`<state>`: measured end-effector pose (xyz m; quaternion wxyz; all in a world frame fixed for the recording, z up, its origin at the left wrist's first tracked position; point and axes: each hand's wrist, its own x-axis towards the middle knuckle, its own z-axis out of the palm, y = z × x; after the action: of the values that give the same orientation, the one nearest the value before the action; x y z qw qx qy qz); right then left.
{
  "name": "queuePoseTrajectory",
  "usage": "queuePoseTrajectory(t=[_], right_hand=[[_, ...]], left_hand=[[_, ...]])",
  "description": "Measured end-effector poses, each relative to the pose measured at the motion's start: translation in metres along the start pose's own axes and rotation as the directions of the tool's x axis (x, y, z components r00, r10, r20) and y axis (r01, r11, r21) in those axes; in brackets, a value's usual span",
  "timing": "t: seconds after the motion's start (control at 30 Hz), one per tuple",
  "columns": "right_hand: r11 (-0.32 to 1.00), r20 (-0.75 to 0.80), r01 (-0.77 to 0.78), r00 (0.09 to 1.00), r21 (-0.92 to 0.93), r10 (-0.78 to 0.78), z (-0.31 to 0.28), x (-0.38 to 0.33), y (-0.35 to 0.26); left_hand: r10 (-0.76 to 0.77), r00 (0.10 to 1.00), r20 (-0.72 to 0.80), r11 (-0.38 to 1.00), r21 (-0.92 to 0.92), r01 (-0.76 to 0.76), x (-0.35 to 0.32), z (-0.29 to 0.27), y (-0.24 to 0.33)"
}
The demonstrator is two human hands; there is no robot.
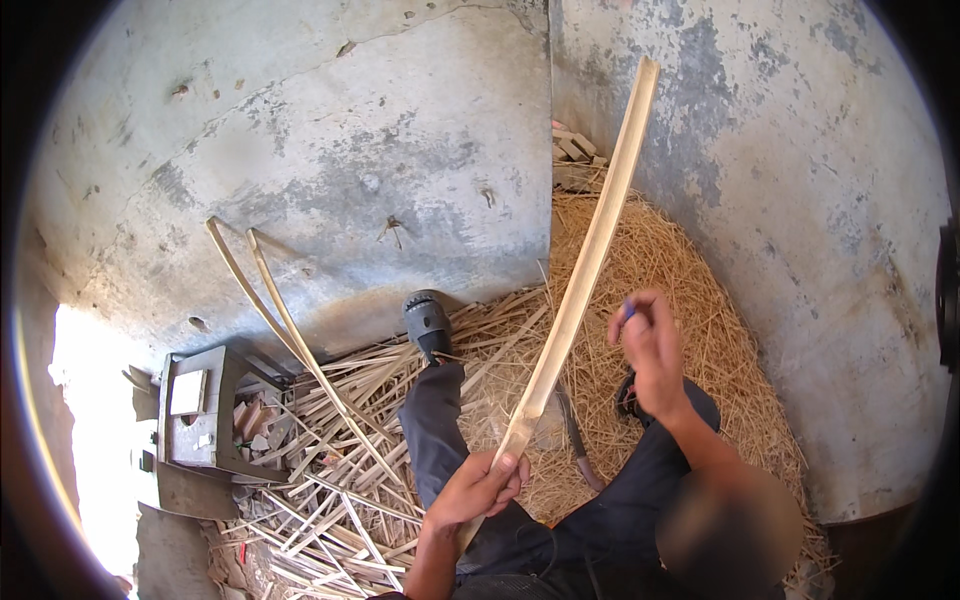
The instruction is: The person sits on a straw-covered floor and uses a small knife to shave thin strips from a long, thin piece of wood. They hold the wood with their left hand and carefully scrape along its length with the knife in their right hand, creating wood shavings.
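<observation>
My left hand [483,490] is closed round the lower end of a long split bamboo strip [590,265]. The strip slants up to the right, its pale hollowed side showing and its top in front of the wall. My right hand [652,352] is raised to the right of the strip, apart from it. Its fingers are loosely bent with gaps between them, and I see nothing held in them. Something small and blue sits on one finger. A curved dark tool [575,440] lies between my legs, partly hidden behind the strip.
Pale split sticks [330,500] cover the floor at left. A heap of straw-like shavings [680,270] rises at right. Two long strips [285,320] lean against the worn grey wall [380,130]. A dark box-like stand [205,420] is at left, and wooden blocks [575,147] lie in the far corner.
</observation>
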<state>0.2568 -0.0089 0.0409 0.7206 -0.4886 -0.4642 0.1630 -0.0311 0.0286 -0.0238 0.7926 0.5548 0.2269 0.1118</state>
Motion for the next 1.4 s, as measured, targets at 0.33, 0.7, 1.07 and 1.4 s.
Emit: queuePoseTrajectory(t=[0.33, 0.7, 1.07, 1.4], right_hand=[[0.644, 0.511, 0.537, 0.821, -0.545, -0.253, 0.007, -0.037, -0.014], [0.564, 0.513, 0.568, 0.814, -0.599, -0.274, 0.011, -0.035, -0.021], [0.538, 0.479, 0.548, 0.833, -0.64, -0.279, 0.007, -0.026, -0.014], [0.549, 0.441, 0.531, 0.846, -0.646, -0.3, 0.003, -0.014, -0.007]], left_hand=[[0.057, 0.991, -0.117, 0.998, 0.046, -0.052, 0.004, 0.018, 0.023], [0.132, 0.958, -0.253, 0.963, 0.26, -0.064, 0.005, 0.028, 0.027], [0.199, 0.948, -0.247, 0.928, 0.359, -0.101, 0.002, 0.022, 0.015], [0.049, 0.949, -0.311, 0.955, 0.293, 0.046, -0.008, 0.021, 0.006]])
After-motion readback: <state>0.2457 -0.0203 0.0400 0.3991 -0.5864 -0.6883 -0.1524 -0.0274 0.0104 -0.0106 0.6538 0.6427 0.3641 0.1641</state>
